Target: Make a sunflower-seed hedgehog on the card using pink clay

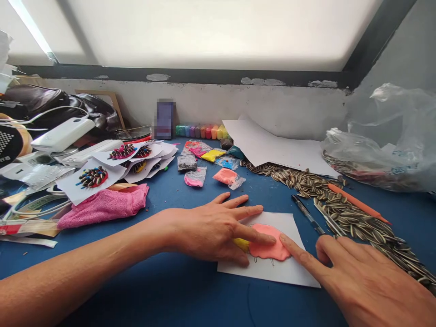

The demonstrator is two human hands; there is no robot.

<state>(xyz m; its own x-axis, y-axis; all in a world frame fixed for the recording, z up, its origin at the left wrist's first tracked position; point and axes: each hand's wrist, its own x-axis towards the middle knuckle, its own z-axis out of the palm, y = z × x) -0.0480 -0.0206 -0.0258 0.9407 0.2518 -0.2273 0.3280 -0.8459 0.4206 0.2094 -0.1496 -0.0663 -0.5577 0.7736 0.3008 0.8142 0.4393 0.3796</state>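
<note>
A flat, rounded patch of salmon-pink modelling clay (pixel 267 249) lies on a small white sheet of paper (pixel 296 274). Short pen-drawn legs show below the patch. At its left edge is some yellow clay (pixel 241 245), partly hidden by my fingers. My left hand (pixel 211 229) reaches across the sheet with fingers spread, its index fingertip pressing on the pink clay. From the right, my right hand (pixel 361 272) touches the clay's right edge with an outstretched index finger; its other fingers are curled and hold nothing visible.
Sunflower seeds (pixel 354 215), a black pen (pixel 308 214) and an orange pencil-like stick (pixel 357 203) lie at right. Clay packets (pixel 214 155) sit ahead. Seed-decorated cards (pixel 91 177) and a pink cloth (pixel 105 206) are left. White paper sheets (pixel 272 143) and a plastic bag (pixel 384 154) stand behind.
</note>
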